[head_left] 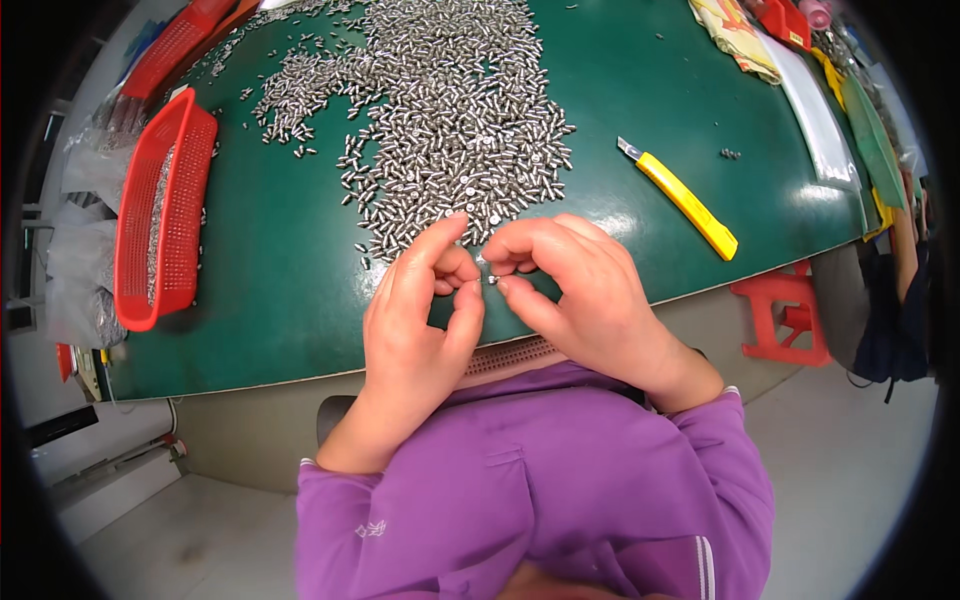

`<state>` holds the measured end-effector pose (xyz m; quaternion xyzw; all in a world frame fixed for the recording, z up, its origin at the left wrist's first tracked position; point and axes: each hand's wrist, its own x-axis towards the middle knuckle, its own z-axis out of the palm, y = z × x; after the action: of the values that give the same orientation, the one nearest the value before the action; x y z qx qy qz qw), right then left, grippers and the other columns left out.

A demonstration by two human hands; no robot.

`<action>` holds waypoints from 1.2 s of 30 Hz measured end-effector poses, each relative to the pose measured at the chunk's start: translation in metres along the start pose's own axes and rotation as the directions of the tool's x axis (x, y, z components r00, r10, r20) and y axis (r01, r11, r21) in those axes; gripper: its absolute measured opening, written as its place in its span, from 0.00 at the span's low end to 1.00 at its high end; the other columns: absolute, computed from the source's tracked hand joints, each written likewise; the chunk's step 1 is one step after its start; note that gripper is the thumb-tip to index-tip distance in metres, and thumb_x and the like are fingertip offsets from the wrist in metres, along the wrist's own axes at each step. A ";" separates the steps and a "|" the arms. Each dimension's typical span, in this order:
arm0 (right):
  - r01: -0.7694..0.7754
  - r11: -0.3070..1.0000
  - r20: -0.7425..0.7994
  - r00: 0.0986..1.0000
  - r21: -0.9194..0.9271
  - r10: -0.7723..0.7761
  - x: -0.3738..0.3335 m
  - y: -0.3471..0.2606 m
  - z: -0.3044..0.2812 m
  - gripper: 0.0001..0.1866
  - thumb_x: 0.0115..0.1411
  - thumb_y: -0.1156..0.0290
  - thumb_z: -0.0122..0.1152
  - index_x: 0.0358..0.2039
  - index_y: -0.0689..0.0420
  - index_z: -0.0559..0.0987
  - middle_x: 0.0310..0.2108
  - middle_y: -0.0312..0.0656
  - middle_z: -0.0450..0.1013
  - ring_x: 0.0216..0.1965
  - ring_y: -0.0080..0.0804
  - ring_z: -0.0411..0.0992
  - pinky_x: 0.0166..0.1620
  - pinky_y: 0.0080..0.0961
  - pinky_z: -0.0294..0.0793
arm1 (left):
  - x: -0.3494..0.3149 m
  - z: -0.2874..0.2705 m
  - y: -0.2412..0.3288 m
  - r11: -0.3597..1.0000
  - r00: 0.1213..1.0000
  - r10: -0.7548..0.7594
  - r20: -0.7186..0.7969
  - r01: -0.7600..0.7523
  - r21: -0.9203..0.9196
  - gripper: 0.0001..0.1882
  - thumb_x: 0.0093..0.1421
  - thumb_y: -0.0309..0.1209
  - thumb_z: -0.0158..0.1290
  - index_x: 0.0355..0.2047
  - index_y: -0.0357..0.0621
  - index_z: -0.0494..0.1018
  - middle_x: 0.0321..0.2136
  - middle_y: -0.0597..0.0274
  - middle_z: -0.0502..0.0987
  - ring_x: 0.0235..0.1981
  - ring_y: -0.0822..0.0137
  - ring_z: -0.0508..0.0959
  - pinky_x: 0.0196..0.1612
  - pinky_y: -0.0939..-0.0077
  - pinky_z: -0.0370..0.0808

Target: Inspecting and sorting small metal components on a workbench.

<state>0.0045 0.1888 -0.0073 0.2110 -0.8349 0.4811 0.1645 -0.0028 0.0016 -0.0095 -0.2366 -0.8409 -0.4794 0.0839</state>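
A large heap of small silver bullet-shaped metal pins (450,130) is spread over the green tabletop (290,290). My left hand (415,305) is at the heap's near edge, its index finger reaching toward the pins. Its thumb and curled fingers are pressed together, and whatever they may hold is hidden. Close beside it, my right hand (580,280) is closed, with a small shiny metal piece (492,280) at its thumb tip. The two hands' fingertips nearly meet just above the table's front edge.
A red perforated basket (185,240) holding small metal pieces stands at the left. To the right lies a yellow utility knife (690,205) with its blade out. Several loose pins (730,154) lie beyond it. Below the table at right is a red plastic stool (785,315).
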 end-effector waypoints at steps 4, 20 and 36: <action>-0.001 1.000 -0.001 1.000 0.006 0.001 -0.001 0.000 0.001 0.15 0.51 0.82 0.62 0.40 0.55 0.76 0.30 0.38 0.74 0.32 0.41 0.74 0.38 0.38 0.73 | 0.001 0.000 -0.002 1.000 1.000 -0.011 0.025 0.012 -0.021 0.32 0.54 0.13 0.59 0.60 0.39 0.70 0.32 0.64 0.78 0.35 0.66 0.78 0.41 0.71 0.77; -0.010 0.999 0.053 0.999 -0.032 0.012 -0.002 -0.008 -0.008 0.14 0.50 0.80 0.65 0.38 0.56 0.78 0.40 0.41 0.72 0.41 0.44 0.73 0.44 0.39 0.74 | -0.001 -0.003 -0.001 0.996 0.997 0.063 0.054 -0.067 0.065 0.35 0.53 0.10 0.56 0.63 0.39 0.67 0.34 0.60 0.75 0.36 0.62 0.75 0.42 0.67 0.75; 0.071 0.981 0.033 0.997 -0.183 -0.066 -0.010 0.003 -0.024 0.12 0.56 0.78 0.66 0.40 0.56 0.75 0.40 0.44 0.72 0.43 0.46 0.71 0.46 0.41 0.72 | -0.001 -0.003 0.002 0.998 0.997 0.044 0.066 -0.047 0.046 0.36 0.53 0.11 0.56 0.64 0.39 0.66 0.35 0.60 0.76 0.37 0.62 0.75 0.43 0.68 0.76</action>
<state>0.0137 0.2128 -0.0026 0.2300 -0.8700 0.3931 0.1887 -0.0011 -0.0010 -0.0072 -0.2691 -0.8487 -0.4495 0.0730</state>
